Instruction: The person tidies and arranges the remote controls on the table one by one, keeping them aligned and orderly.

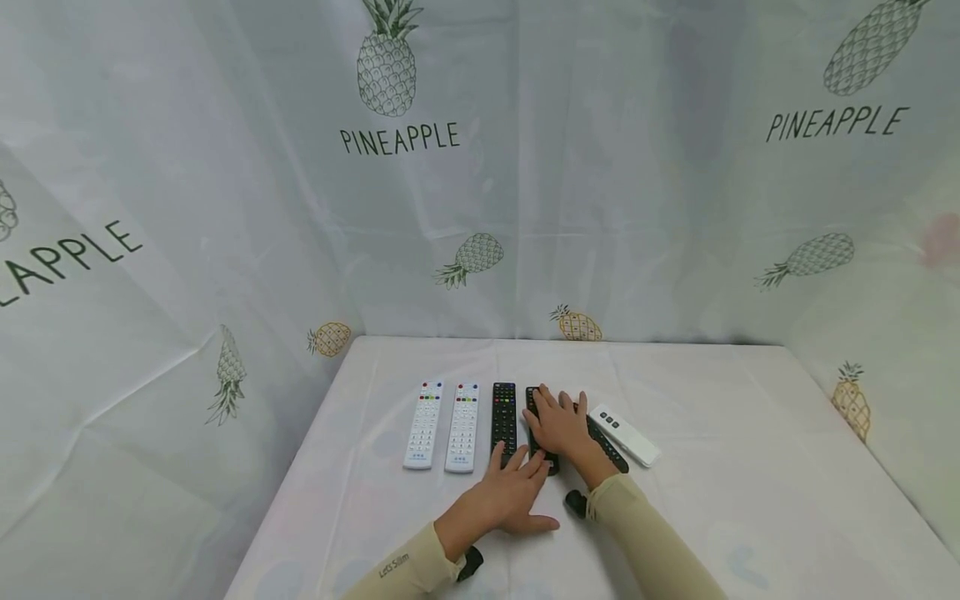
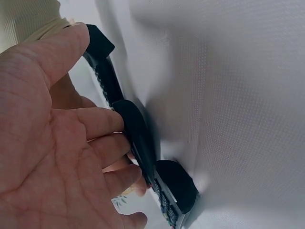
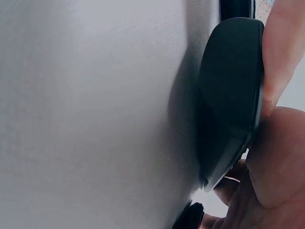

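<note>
Several remotes lie in a row on the white tablecloth (image 1: pixel 712 500). Two white remotes (image 1: pixel 423 425) (image 1: pixel 462 427) are on the left, with a black remote (image 1: pixel 504 415) beside them. My right hand (image 1: pixel 558 423) lies flat with spread fingers on a second black remote (image 1: pixel 533 402), whose rounded end fills the right wrist view (image 3: pixel 228 95). A third black remote (image 1: pixel 609 448) shows beside my right wrist. My left hand (image 1: pixel 519 483) is flat, its straight fingertips at the near ends of the black remotes (image 2: pixel 136 133).
A small white remote (image 1: pixel 625 435) lies slanted at the right end of the row. Pineapple-print curtains (image 1: pixel 405 142) close off the table at the back and on both sides. The table's left edge (image 1: pixel 300 467) runs near the white remotes.
</note>
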A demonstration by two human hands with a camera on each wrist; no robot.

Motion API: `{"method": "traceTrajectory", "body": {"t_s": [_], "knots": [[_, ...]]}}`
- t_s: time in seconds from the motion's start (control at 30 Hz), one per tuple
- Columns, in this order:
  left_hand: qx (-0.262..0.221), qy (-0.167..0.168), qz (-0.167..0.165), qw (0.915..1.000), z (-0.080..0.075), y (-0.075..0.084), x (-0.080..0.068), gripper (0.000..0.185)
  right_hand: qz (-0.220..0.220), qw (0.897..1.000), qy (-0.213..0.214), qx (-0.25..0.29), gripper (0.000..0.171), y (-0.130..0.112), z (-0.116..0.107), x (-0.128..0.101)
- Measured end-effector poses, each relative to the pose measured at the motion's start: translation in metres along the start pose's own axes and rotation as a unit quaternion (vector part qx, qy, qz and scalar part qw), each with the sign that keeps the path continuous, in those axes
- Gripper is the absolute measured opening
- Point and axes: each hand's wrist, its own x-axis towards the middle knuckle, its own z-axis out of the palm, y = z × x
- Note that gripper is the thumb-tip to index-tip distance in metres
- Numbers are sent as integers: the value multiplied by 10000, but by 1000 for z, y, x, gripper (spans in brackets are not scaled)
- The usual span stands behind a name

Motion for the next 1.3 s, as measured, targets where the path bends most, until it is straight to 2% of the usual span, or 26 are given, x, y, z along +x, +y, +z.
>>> {"method": "traceTrajectory", "body": {"t_s": [0.47,0.73,1.0,1.3], "knots": [[-84,-65,-66,9999,-2,-1,1,84,-7,10000,-29,-5,60,1,1,0],[15,45,-31,10000,-3,0,-1,83,-7,9999,-35,114,62,0,0,0],[-120,-12,-32,9999,-7,-2,-1,81,-3,10000,33,54,62,0,1,2],[-19,16,-93,10000,-7,0,-1,81,-11,9999,52,151,66,0,2,2]]}}
